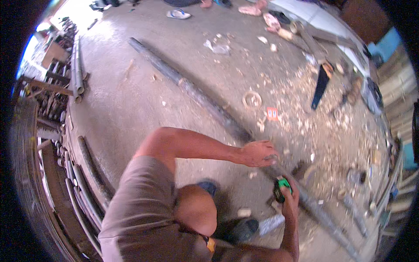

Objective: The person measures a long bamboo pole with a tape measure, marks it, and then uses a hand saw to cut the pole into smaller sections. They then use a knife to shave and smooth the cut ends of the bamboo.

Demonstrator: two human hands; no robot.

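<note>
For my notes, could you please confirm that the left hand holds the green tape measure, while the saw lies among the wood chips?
Not quite: the head view shows the right hand holding the green tape measure. The saw does lie among the wood chips.

Glare upper left whitens floor (115, 107); soft shadows; mild blur; bent edges.

Logged handsaw (321, 86) among shavings (345, 121) toward right edge of floor (109, 105), sandal (178, 14) toward far edge, poles (92, 167) along left edge, orange card (272, 114) near ring (245, 100).
</note>
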